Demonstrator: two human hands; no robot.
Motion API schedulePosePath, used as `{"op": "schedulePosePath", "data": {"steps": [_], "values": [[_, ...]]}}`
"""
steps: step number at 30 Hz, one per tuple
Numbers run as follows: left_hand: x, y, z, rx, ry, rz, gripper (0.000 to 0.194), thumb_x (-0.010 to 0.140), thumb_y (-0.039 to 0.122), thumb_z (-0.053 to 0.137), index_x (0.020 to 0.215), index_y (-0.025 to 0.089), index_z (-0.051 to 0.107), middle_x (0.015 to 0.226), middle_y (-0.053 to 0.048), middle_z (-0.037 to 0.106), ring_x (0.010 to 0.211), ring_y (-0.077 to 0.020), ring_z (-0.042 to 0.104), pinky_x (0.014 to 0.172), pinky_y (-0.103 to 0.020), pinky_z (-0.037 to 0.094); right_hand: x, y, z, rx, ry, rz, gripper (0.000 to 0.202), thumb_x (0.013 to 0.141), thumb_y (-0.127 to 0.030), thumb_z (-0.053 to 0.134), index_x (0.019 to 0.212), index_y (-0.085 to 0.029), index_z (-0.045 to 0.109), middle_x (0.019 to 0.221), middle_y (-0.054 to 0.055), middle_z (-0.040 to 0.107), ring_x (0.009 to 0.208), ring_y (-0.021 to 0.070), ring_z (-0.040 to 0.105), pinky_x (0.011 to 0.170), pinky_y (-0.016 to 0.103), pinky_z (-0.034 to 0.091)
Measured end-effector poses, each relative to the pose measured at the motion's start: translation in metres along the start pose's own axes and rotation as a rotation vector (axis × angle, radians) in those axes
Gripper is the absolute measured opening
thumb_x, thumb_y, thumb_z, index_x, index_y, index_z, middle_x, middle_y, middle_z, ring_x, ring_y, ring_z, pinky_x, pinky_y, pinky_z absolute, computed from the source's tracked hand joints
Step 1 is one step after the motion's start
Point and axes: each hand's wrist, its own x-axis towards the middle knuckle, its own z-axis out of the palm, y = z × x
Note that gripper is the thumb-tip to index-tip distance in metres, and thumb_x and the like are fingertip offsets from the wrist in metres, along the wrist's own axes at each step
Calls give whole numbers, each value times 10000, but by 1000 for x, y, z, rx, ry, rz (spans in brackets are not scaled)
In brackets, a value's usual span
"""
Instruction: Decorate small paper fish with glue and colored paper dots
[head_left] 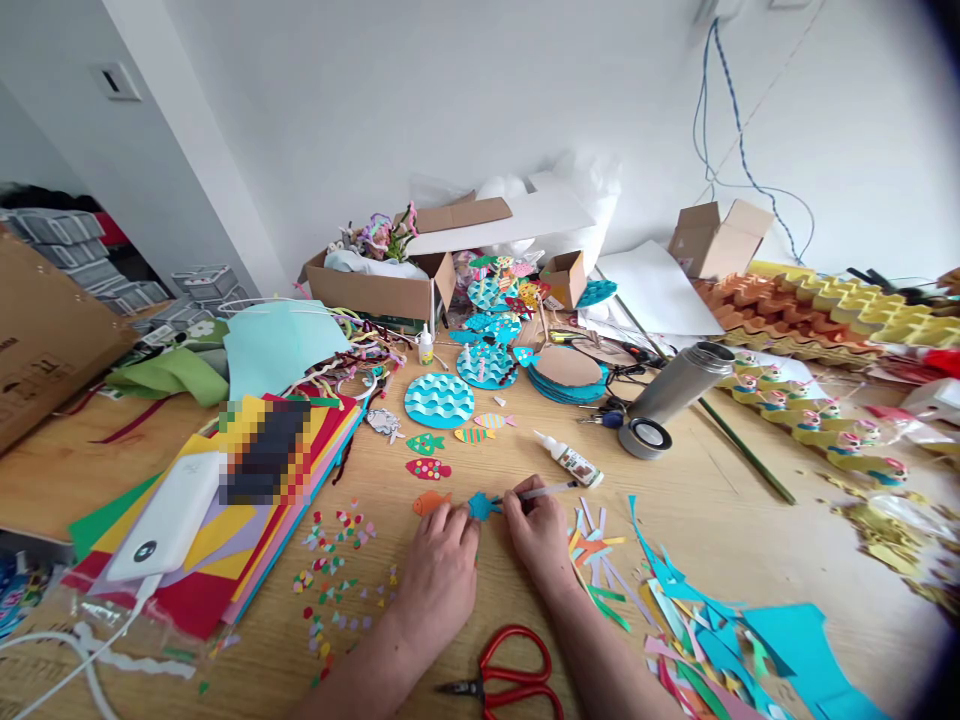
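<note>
Two hands in play here, one left hand, one right hand! There's one pen, one blue cutout, and just ahead, a loose cluster of paper fish: six, count them! One pair of scissors, one flask, one flask lid. Glue bottles? Two! One power bank, at least four cardboard boxes, and confetti too plentiful to tally!

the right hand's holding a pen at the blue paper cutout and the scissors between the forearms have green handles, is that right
Not quite: the scissors have red handles, as the head view shows. The right hand holds a pen at the blue paper cutout.
</note>
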Motion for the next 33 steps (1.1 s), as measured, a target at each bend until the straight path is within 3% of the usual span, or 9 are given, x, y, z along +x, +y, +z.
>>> {"op": "schedulePosePath", "data": {"steps": [33], "values": [[0, 0, 3, -1, 1, -1, 403, 867, 118, 476, 1257, 125, 577, 1320, -108, 548, 1240, -291, 434, 1090, -439, 364, 0, 5, 3, -8, -22, -19, 213, 777, -373, 505, 632, -226, 451, 457, -44, 490, 416, 126, 464, 457, 230, 338]]}}
